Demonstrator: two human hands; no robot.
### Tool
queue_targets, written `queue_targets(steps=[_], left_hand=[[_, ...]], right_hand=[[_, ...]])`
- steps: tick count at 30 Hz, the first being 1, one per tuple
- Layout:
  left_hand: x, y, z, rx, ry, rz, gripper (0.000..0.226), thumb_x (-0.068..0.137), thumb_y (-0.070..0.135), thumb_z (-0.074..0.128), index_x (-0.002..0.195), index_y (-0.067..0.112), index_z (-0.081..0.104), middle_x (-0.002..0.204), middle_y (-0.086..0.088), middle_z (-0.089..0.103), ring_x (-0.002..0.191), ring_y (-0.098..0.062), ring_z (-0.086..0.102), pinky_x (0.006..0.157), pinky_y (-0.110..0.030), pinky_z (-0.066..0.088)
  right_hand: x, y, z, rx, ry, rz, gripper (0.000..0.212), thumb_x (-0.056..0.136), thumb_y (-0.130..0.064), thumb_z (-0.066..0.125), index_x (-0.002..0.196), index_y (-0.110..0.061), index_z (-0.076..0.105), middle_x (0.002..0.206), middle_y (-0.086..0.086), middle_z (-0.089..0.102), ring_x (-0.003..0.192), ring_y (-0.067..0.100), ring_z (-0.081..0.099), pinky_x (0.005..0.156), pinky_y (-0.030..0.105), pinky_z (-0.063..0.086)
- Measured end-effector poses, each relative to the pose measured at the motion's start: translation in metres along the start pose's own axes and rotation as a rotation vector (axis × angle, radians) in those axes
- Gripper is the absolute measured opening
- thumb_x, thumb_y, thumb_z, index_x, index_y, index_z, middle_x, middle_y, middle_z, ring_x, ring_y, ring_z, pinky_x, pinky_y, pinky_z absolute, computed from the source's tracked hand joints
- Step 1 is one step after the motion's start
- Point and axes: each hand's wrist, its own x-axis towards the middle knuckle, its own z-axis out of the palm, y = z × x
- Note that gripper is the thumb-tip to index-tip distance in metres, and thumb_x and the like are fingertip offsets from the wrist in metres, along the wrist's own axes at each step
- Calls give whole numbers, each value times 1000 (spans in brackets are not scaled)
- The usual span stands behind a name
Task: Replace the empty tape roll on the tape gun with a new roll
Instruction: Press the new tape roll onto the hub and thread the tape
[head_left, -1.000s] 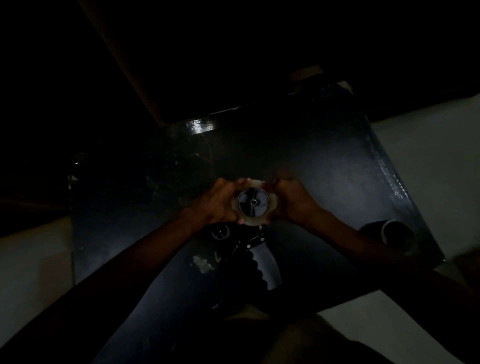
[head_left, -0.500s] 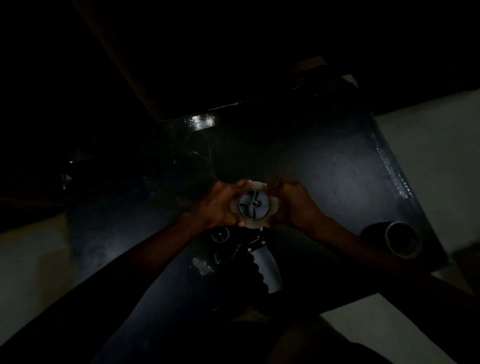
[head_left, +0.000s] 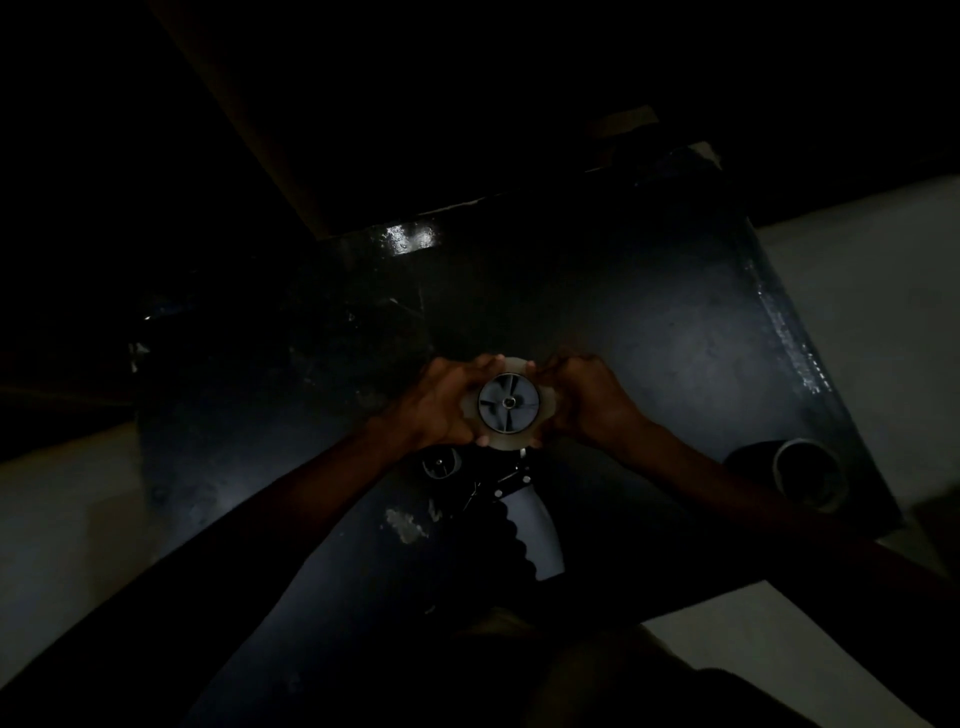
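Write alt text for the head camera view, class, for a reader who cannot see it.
Two hands, left hand and right hand, hold a tape roll on the spoked hub of a tape gun lying on a dark table. Another roll lies near the table's right edge; the scene is very dim.

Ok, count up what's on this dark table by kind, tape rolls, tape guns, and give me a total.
Tape rolls: 2, the tape roll gripped by the left hand and the right hand, and the second roll near the table edge.
Tape guns: 1, the tape gun.
Total: 3.
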Motion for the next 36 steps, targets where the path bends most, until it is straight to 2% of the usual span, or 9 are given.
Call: queue_targets(steps=[6,10,15,20,24,27,29,32,36], left_hand=[[0,10,-10,44,-77,-69,107,49,46,90,141,18,43,146,-1,45,131,-17,45,112,-26,31],[-9,9,-9,32,-66,-120,113,48,61,84,144,29,35,147,0,44,133,-18,43,109,-40,41],[-33,20,-8,-37,72,-200,111,54,55,84,146,23,32,143,1,47,133,-13,41,111,-32,37],[-61,20,6,-84,139,-284,58,72,23,73,128,26,57,120,1,67,110,-16,63,91,-28,52],[-62,33,20,-10,226,-402,42,67,41,64,108,30,65,104,3,70,93,-17,67,77,-38,57],[-60,40,28,164,275,-427,32,72,43,62,97,24,68,103,-1,68,93,-23,65,72,-36,55],[-60,42,32,239,317,-460,20,73,37,63,80,19,67,92,-4,69,88,-25,66,65,-31,49],[-60,46,34,276,357,-496,17,76,29,61,67,16,65,83,-5,69,81,-25,66,62,-30,47],[-63,51,37,308,375,-479,16,79,27,59,68,19,67,106,-8,64,100,-29,60,80,-43,52]], right_hand=[[-12,-4,-7,-27,8,-43,58,61,-29,89,109,-3,69,119,17,59,105,31,61,87,33,50],[-16,-6,-13,13,-14,-67,46,76,-28,79,114,-6,65,117,14,65,107,28,63,83,24,47],[-30,-11,-12,6,-14,-121,67,71,-21,83,130,-6,55,132,19,56,121,34,54,101,39,45],[-46,5,9,255,81,-60,72,63,-29,83,128,-12,57,124,14,63,113,30,61,93,49,52],[-58,24,43,500,26,-6,72,67,-39,79,132,-29,50,124,1,66,113,17,63,97,43,52],[-65,28,62,613,15,59,64,73,-56,70,131,-37,48,106,1,73,102,17,67,90,41,54],[-77,16,58,713,12,109,46,86,-41,66,128,-31,50,102,5,71,95,17,66,77,29,53],[-86,13,65,845,-60,137,30,91,-24,64,119,-29,54,104,-10,67,90,0,63,66,12,51],[-90,17,81,754,-229,177,73,72,-37,82,136,-23,48,125,-11,58,114,10,57,78,11,47]])
